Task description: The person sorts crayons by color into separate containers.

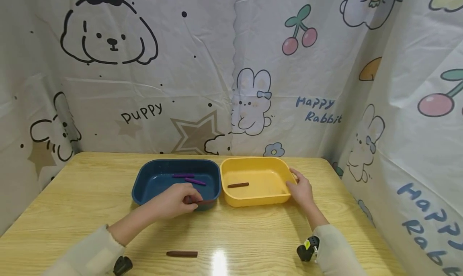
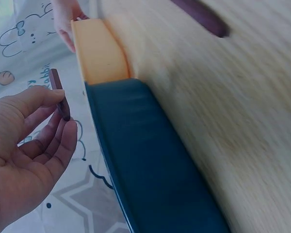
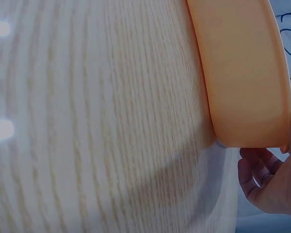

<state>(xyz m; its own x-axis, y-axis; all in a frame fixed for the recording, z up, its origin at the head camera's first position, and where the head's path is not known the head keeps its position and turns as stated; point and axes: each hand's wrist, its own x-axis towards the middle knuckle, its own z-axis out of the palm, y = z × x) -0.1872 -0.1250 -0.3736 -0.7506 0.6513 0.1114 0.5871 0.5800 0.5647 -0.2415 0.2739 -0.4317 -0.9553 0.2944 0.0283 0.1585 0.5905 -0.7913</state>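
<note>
My left hand (image 1: 173,200) is over the front right part of the blue bin (image 1: 139,192), pinching a brown crayon (image 2: 55,80) between thumb and fingers. Inside that bin lie two purple crayons, one farther back (image 1: 183,175) and the other purple crayon (image 1: 195,181) slightly nearer. With my right hand (image 1: 302,189) I grip the right end of the yellow bin (image 1: 258,201), the thumb at its rim and the fingers against the outer wall (image 3: 252,116). Another brown crayon (image 1: 238,185) rests on the yellow bin's floor.
A third brown crayon (image 1: 182,254) lies on the wooden table (image 1: 253,236) near the front, left of centre. The two bins stand side by side toward the back. Behind and beside the table hangs a printed white curtain (image 1: 202,75).
</note>
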